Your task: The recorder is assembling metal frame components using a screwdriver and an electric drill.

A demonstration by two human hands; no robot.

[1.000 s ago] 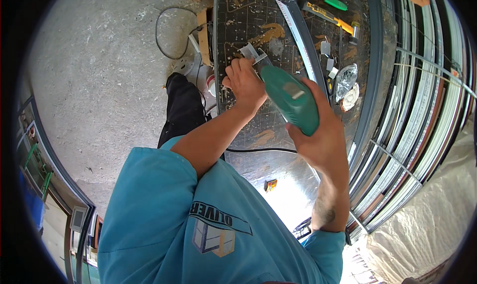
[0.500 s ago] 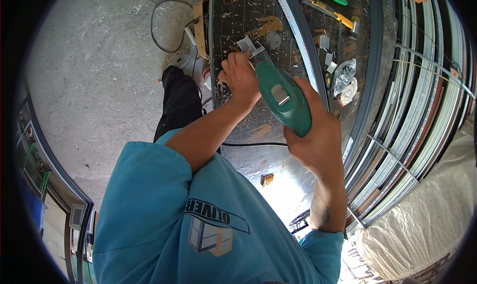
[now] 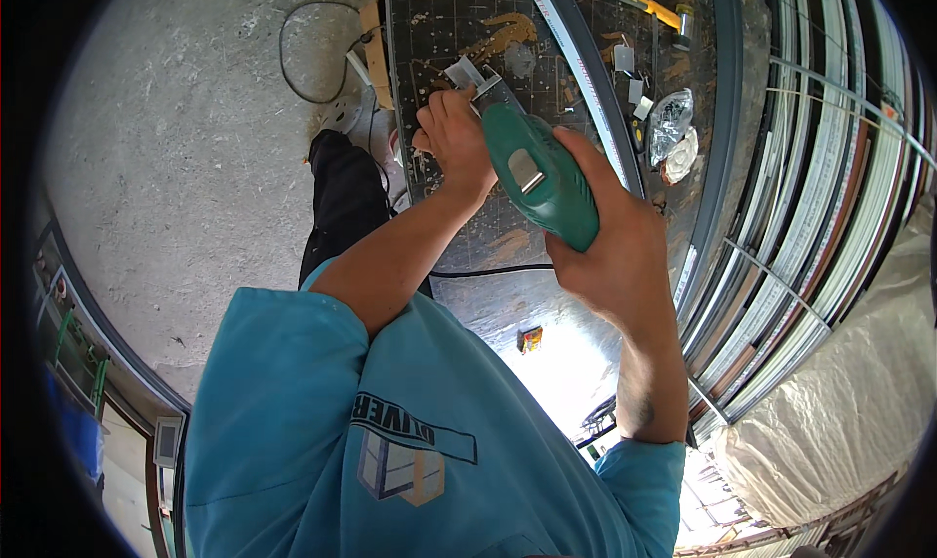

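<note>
in the head view, a green power tool (image 3: 540,177) was seen just above the middle of the frame, its front end aimed up and left, toward a pale metal piece (image 3: 464,72) on the dark bench (image 3: 478,236). the step in hand was judged to be the working of that piece with the tool; whether it was touched by a blade could not be told. a firm brace and steady guidance of the tool seemed to be called for next. the two hands were held apart: the tool's rear was gripped by the right hand (image 3: 620,260), its forearm raised nearly upright at the lower right, while the left hand (image 3: 457,143) was set beside the tool's front, fingers curled, forearm slanted up and right; what was clamped there, if anything, could not be told.
</note>
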